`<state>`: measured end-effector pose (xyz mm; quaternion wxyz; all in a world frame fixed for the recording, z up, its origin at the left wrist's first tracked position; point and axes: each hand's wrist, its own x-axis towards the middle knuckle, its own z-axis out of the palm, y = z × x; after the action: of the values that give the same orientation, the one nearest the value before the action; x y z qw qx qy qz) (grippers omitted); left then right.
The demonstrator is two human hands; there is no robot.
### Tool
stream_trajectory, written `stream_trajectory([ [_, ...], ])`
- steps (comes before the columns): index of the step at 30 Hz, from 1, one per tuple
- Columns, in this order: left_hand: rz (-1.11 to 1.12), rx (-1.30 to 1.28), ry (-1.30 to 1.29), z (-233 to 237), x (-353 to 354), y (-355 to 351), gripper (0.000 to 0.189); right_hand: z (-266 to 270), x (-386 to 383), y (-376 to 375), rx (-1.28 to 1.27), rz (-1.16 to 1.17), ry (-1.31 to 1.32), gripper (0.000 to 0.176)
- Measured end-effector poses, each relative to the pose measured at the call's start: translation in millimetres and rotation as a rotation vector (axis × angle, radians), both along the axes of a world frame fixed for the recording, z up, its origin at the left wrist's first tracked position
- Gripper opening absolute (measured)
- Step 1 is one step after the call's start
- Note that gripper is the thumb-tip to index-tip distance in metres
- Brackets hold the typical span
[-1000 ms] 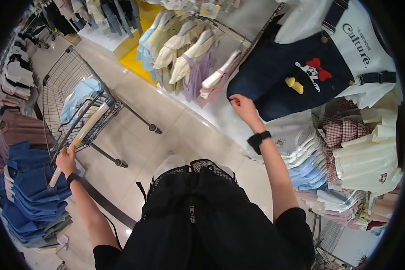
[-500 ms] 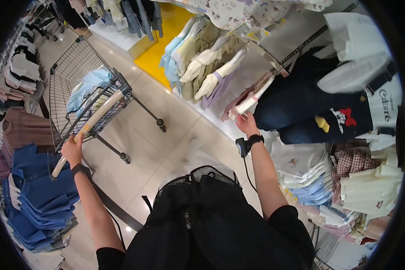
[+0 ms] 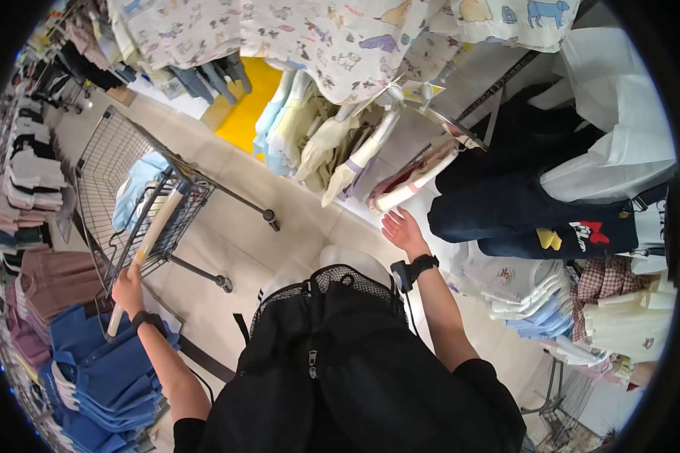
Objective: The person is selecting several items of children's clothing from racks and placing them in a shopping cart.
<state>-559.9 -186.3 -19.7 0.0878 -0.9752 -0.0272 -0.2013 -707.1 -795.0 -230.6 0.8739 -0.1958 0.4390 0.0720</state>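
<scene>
On the left, my left hand (image 3: 129, 291) is wrapped round the pale handle (image 3: 157, 232) of a wire shopping cart (image 3: 107, 155). Light blue clothing (image 3: 140, 181) lies inside the cart. My right hand (image 3: 404, 230) is open, palm up with fingers spread, just below a pink and white garment (image 3: 415, 183) hanging from the rack. No contact between that hand and the garment can be made out. Dark blue denim clothing (image 3: 506, 196) hangs close to its right.
Patterned white fabric (image 3: 317, 45) hangs at the top. Blue shirts (image 3: 106, 370) hang at the lower left, near the cart handle. Folded-looking light garments (image 3: 514, 287) stand at the right. A second wire cart (image 3: 570, 404) shows at the lower right. Pale floor tiles (image 3: 234, 226) lie between cart and rack.
My right hand has come away from the pink and white garment, lower and slightly left. The patterned fabric fills more of the top. My left hand still holds the handle, lower in view.
</scene>
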Motion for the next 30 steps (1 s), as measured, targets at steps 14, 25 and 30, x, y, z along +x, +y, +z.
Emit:
stream_trajectory([
  [14, 0.071, -0.023, 0.104, 10, 48, -8, 0.049, -23, 32, 21, 0.046, -0.253, 0.159, 0.037],
  [25, 0.012, -0.023, 0.070, 16, 60, 36, 0.054, 18, 20, 43, -0.151, -0.415, 0.072, 0.006],
  [30, -0.012, -0.032, 0.059, 16, 68, 44, 0.054, 55, 1, 71, -0.112, -0.501, -0.066, 0.018],
])
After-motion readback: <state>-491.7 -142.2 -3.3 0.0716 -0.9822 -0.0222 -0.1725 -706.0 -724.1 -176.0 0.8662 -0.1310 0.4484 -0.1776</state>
